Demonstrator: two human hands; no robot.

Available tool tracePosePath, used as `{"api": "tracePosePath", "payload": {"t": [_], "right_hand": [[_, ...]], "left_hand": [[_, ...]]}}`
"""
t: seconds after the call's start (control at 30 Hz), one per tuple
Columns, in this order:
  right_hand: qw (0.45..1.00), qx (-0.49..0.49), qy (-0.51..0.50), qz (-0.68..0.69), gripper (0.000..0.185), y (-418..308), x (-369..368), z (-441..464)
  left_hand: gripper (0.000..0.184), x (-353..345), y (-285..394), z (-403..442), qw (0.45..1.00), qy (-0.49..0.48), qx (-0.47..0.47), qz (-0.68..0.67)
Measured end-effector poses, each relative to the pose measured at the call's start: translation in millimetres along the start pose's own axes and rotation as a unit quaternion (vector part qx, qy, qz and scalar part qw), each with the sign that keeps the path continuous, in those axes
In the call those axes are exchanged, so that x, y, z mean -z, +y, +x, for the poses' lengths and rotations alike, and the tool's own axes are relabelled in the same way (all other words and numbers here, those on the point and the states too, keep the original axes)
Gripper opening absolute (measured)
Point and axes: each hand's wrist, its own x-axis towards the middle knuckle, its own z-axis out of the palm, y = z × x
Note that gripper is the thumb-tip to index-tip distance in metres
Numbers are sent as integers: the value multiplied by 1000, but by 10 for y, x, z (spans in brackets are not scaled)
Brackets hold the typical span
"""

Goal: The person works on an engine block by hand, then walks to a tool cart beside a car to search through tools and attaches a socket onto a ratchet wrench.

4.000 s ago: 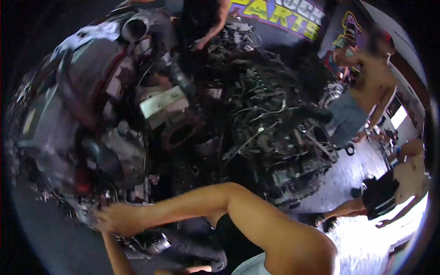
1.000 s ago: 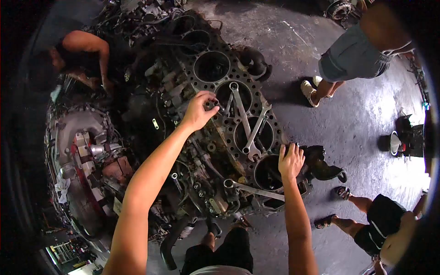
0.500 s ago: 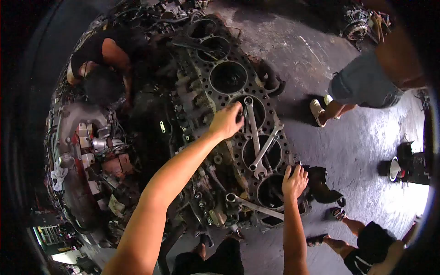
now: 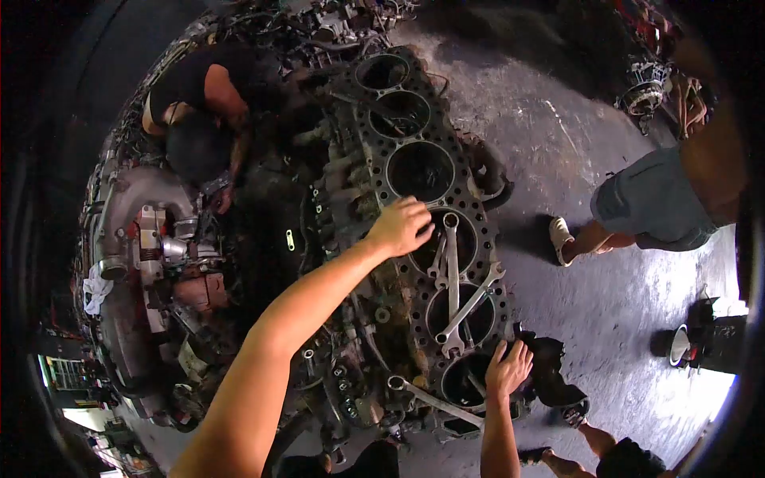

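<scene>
Along a long, dirty engine block runs a row of round cylinder bores. My left hand lies over its top face beside a bore, thumb and fingers apart, with nothing visible between them. Just right of its fingertips are a long combination wrench and a shorter wrench, lying across the bores. Another combination wrench crosses the long one at an angle. Near the block's close right corner rests my right hand, fingers spread on the edge. A further wrench lies to its left, across the near end.
At left, a person bends over a second engine with a large curved pipe. Another person in grey shorts stands at right; someone's legs show lower right. Engine parts sit on the floor at upper right.
The view has shifted, so the block sits lower and further right. My left hand's fingers have uncurled, and more of the shorter wrench shows. My right hand stays at the block's edge.
</scene>
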Motion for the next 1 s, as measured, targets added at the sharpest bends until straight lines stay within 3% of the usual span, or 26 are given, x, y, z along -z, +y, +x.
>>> {"api": "tracePosePath", "payload": {"t": [0.13, 0.2, 0.27, 0.37, 0.47, 0.53, 0.6, 0.73, 0.8, 0.83, 0.87, 0.9, 0.97, 1.0], "right_hand": [[1000, -4, -13, 1, 34, 3, 4, 8], [1000, -1, -5, 8, 34, 9, -7, 10], [1000, 6, 6, 12, 33, 27, -22, 4], [999, 21, 22, 11, 32, 50, -41, 15], [999, 22, 24, 8, 32, 33, -44, 27], [999, 23, 22, 11, 31, 46, -33, 20], [1000, 17, 19, 17, 32, 38, -13, 7], [1000, 15, 2, -1, 35, -11, 2, 9], [1000, 2, 10, 15, 34, -43, 24, -39], [999, -2, 35, 37, 35, -1, -46, -54], [996, -5, 59, 59, 35, 21, -103, -16], [979, -18, 120, 166, 34, -2, -111, 89], [944, 76, 247, 204, 32, -574, 132, 563], [923, 72, 208, 315, 32, -995, 235, 866]], "left_hand": [[17, 102, -432, 509, 986, 140, 73, 61], [24, 74, -813, 842, 971, 127, 141, 148], [41, -74, -1275, 1090, 958, 121, 130, 226], [51, -42, -1600, 1374, 943, -123, 227, 208], [48, 204, -1612, 1435, 930, -184, 114, 296], [40, 404, -1612, 1383, 971, -75, 121, 190], [34, 681, -1502, 1283, 987, 36, 132, 80], [26, 1287, -705, 715, 954, 279, 102, 31], [22, 1057, -183, 300, 948, 258, 186, 21], [21, 827, 5, 42, 959, 220, 174, 35], [16, 562, 154, -167, 964, 157, 212, -39], [14, 368, 260, -339, 981, 112, 158, -14], [17, -166, 249, -642, 992, 97, 76, 36], [19, -170, 277, -698, 995, 81, 37, 47]]}}
